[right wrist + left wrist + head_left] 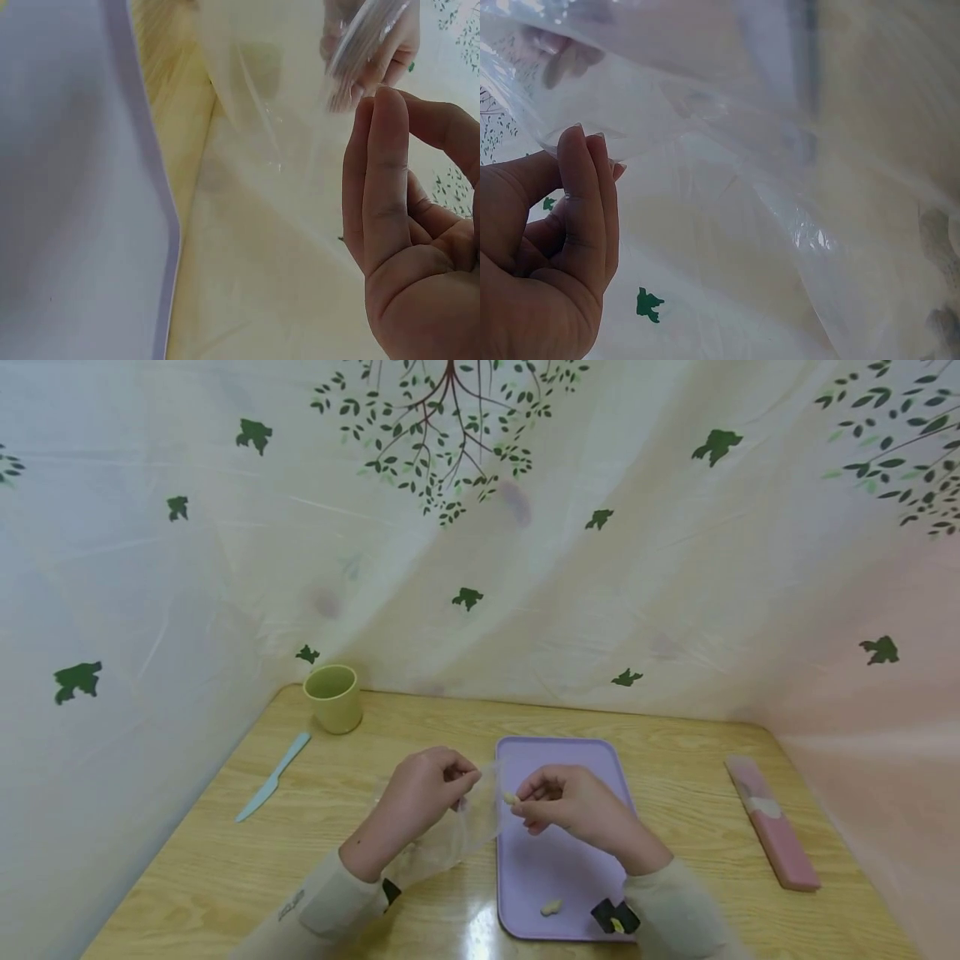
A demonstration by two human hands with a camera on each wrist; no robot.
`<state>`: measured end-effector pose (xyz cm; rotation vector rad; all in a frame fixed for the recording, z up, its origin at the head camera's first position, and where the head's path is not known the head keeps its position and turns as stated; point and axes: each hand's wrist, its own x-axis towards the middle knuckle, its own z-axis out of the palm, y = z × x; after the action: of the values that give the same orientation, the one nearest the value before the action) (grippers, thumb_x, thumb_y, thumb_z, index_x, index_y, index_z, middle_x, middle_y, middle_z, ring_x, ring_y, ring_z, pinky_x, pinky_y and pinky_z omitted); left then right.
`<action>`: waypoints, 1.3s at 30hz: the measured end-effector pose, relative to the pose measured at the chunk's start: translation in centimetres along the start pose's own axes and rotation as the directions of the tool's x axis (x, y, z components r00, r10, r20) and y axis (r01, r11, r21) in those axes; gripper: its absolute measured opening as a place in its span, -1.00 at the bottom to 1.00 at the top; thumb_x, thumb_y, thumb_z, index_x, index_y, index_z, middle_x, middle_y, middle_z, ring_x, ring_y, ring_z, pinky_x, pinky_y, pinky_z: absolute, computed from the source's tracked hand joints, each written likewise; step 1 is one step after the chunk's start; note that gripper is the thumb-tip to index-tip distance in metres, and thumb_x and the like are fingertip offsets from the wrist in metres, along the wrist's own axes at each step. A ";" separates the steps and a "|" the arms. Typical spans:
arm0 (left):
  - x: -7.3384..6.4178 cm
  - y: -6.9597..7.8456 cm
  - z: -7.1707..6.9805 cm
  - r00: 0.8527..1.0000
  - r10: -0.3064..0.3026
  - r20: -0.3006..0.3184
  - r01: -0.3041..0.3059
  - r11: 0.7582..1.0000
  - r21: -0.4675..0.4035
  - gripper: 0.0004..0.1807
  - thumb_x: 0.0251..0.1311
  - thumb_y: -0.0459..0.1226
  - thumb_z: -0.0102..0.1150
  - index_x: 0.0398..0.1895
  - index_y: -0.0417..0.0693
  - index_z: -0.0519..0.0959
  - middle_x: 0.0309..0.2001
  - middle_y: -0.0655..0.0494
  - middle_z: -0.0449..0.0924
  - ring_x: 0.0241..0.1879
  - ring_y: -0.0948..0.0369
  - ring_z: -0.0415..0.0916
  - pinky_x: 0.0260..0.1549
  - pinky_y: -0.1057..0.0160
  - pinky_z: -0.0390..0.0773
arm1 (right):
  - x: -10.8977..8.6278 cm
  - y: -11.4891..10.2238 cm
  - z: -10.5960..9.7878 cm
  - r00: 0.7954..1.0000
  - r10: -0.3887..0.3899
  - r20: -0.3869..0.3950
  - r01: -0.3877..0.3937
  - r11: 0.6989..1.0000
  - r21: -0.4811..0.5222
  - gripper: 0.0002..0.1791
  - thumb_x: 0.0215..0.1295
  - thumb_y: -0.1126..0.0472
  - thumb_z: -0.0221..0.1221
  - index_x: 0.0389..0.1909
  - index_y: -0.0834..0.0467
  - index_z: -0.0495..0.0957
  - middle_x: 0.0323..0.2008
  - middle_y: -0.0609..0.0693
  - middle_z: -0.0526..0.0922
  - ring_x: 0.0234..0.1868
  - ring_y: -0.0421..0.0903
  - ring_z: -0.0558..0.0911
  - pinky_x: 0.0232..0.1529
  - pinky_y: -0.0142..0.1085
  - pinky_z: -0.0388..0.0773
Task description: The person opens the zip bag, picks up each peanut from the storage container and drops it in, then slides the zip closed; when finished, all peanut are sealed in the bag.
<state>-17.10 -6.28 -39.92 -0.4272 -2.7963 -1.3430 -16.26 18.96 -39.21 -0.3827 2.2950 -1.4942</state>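
My left hand (431, 789) pinches the edge of a clear plastic bag (442, 843) between thumb and fingertips, left of the lilac tray (513, 877). The bag's thin film spreads across the left wrist view, where blurred brownish peanuts (937, 240) show at the right edge. Over the tray, my right hand (573, 802) pinches a small pale peanut (511, 797) at its fingertips, close to the bag's side. Another peanut (551, 907) lies near the tray's front edge. In the right wrist view the right fingers (386, 150) hide the held piece.
A yellow-green cup (334, 702) stands at the back left of the wooden table (420, 714). In front of it lies a light blue knife (273, 777). A long pink case (776, 831) lies at the right. A patterned curtain (525, 635) hangs behind.
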 end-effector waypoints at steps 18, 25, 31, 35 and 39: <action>0.3 -0.1 0.1 1.000 -0.008 -0.009 0.008 1.000 -0.002 -0.92 0.44 -0.25 0.35 -0.21 -0.02 0.78 -0.38 0.19 0.69 -0.54 0.35 0.61 -0.51 0.34 0.59 | 0.1 1.2 0.1 0.999 0.018 -0.031 -0.017 1.000 0.020 -0.66 0.43 0.01 0.40 -0.04 0.21 0.71 -0.24 0.09 0.80 -0.30 -0.05 0.79 -0.12 -0.11 0.81; 0.3 -0.2 0.0 1.000 -0.014 -0.006 0.014 1.000 -0.012 -0.92 0.44 -0.26 0.35 -0.20 -0.04 0.78 -0.37 0.17 0.70 -0.53 0.34 0.62 -0.51 0.34 0.61 | -0.6 2.5 -0.7 0.999 0.046 0.013 -0.046 0.999 0.013 -0.69 0.41 0.12 0.40 -0.04 0.29 0.69 -0.21 0.21 0.80 -0.30 -0.06 0.80 -0.09 -0.01 0.82; 0.2 -0.2 0.0 1.000 -0.006 -0.009 0.006 1.000 -0.012 -0.91 0.44 -0.26 0.35 -0.20 -0.06 0.78 -0.36 0.17 0.69 -0.53 0.35 0.62 -0.50 0.35 0.61 | -1.0 3.9 -0.9 0.992 0.021 0.121 -0.017 0.999 -0.035 -0.68 0.37 0.27 0.35 0.00 0.42 0.66 -0.25 0.13 0.79 -0.28 -0.12 0.76 -0.20 -0.31 0.76; 0.1 -0.3 0.0 1.000 -0.009 -0.009 0.009 1.000 -0.012 -0.91 0.44 -0.26 0.35 -0.21 -0.05 0.78 -0.36 0.18 0.68 -0.53 0.35 0.62 -0.52 0.35 0.60 | -1.2 4.8 -1.0 0.982 0.018 0.188 -0.006 0.998 -0.062 -0.67 0.30 0.30 0.38 0.01 0.41 0.67 -0.22 0.12 0.80 -0.26 -0.16 0.70 -0.22 -0.41 0.67; 0.1 -0.3 -0.1 1.000 -0.010 -0.007 0.010 1.000 -0.015 -0.91 0.44 -0.25 0.36 -0.20 -0.04 0.78 -0.36 0.18 0.69 -0.52 0.34 0.62 -0.53 0.34 0.59 | -1.3 5.6 -1.1 0.968 0.015 0.251 0.007 0.996 -0.085 -0.68 0.26 0.33 0.37 0.01 0.37 0.68 -0.15 0.14 0.81 -0.23 -0.20 0.70 -0.18 -0.44 0.65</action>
<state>-17.31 -6.48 -40.10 -0.4085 -2.7880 -1.3649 -15.76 22.64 -43.75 -0.5573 2.1599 -1.2676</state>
